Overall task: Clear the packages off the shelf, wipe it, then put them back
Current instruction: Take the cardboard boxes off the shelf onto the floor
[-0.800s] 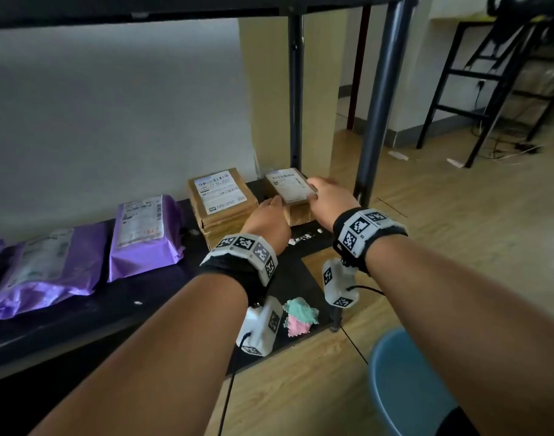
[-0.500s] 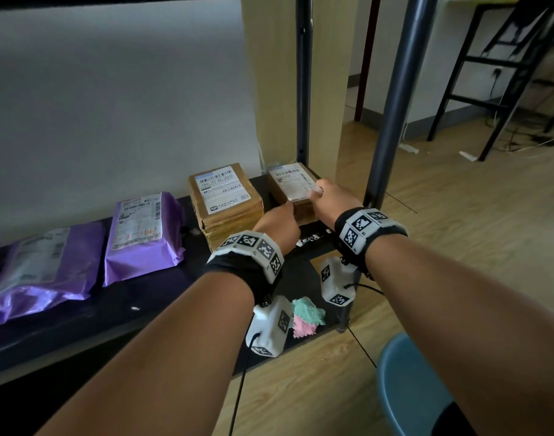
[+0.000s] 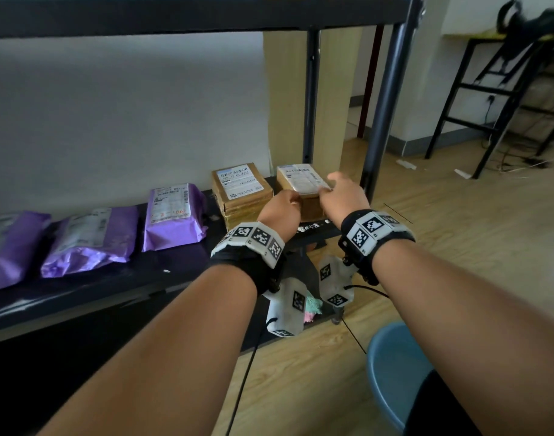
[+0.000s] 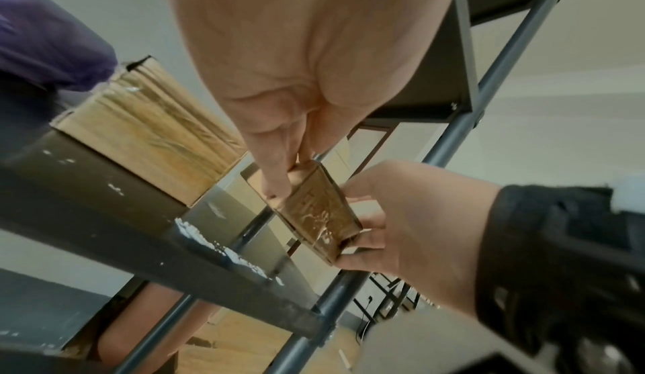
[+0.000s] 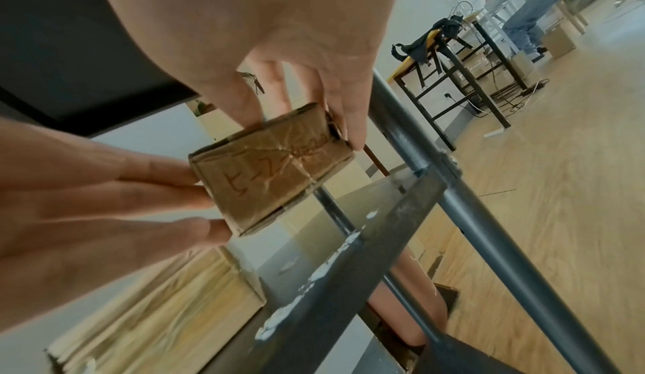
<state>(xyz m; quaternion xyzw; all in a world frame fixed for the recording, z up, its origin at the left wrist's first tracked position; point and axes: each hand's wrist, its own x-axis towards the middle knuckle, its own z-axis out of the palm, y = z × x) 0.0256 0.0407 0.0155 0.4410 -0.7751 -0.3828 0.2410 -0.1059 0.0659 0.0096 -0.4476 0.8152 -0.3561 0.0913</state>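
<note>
A small taped cardboard box [image 3: 300, 180] with a white label is held just above the right end of the black shelf [image 3: 112, 287]. My left hand [image 3: 280, 210] grips its left side, fingertips against the box [image 5: 272, 170] and thumb on top. My right hand [image 3: 341, 196] grips its right side, fingers curled round the far edge. From below, the box [image 4: 321, 214] shows between both hands, off the shelf. A larger brown box [image 3: 241, 190] sits just to the left. Three purple mailer bags [image 3: 175, 215] lie in a row further left.
A green and pink cloth [image 3: 313, 306] lies on the lower board, partly behind the wrist cameras. A blue round stool [image 3: 392, 372] stands on the wooden floor at the lower right. The shelf's grey post [image 3: 385, 99] rises right beside the box. White crumbs [image 3: 310, 227] dot the shelf edge.
Both hands closed in on the small box, the left taking its left side. The box now sits a little above the shelf between them.
</note>
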